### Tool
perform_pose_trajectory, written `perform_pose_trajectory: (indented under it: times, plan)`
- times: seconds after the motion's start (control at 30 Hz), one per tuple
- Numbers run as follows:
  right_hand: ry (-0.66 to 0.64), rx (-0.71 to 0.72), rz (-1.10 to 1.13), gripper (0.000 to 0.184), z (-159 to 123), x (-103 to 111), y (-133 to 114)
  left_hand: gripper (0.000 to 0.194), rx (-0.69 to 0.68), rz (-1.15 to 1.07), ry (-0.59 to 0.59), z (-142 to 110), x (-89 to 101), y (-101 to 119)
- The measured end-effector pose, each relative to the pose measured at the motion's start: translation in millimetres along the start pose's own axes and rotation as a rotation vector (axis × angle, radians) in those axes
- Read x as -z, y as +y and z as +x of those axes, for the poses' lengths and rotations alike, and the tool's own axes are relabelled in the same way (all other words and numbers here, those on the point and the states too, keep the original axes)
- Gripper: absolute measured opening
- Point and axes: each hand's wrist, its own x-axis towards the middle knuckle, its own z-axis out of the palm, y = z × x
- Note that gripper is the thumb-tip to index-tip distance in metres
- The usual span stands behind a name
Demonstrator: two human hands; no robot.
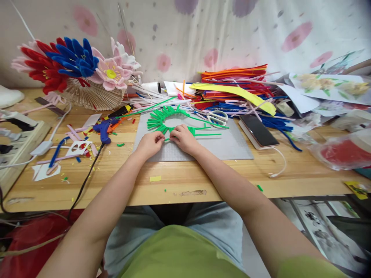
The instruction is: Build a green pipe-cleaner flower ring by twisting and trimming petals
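A curved fringe of looped green pipe cleaners (158, 119) lies on the grey cutting mat (232, 148), with straight green ends reaching to the right. At the near side of the curve, my left hand (152, 143) pinches a short piece of green pipe cleaner (167, 139). Beside it my right hand (183, 138) has its fingers closed on the same green stem, close to the loops. Only a small gap separates the two hands. The fingertips of my right hand partly hide the lower loops.
White-handled scissors (217, 117) rest at the mat's back edge, before piled coloured pipe cleaners (234, 73). A phone (259, 132) lies right of the mat. On the left are a blue glue gun (104, 129), scraps, and fuzzy flowers (77, 58). A power strip (20, 135) stands far left.
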Motion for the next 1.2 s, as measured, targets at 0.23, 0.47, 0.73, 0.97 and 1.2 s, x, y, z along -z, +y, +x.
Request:
perform_pose_trajectory:
  times: [0.23, 0.47, 0.73, 0.97, 1.2]
  plan:
    - [-0.054, -0.017, -0.062, 0.008, 1, 3, 2, 0.017, -0.051, 0.017, -0.084, -3, 4.8, -3]
    - [0.001, 0.045, 0.137, 0.025, -2, 7, -9, 0.024, -0.025, 0.209, -0.017, -5, 11.7, -1]
    - [0.045, -0.120, 0.418, 0.010, -1, 8, -17, 0.022, 0.115, 0.148, 0.086, 0, 9.9, -6]
    - [0.151, -0.335, 0.868, 0.018, 1, 4, -8, 0.031, 0.287, 0.210, 0.057, 4, 8.2, -3]
    - [0.144, -0.396, 1.012, 0.030, 4, 3, -7, 0.026, 0.267, 0.176, -0.041, 4, 10.0, -6]
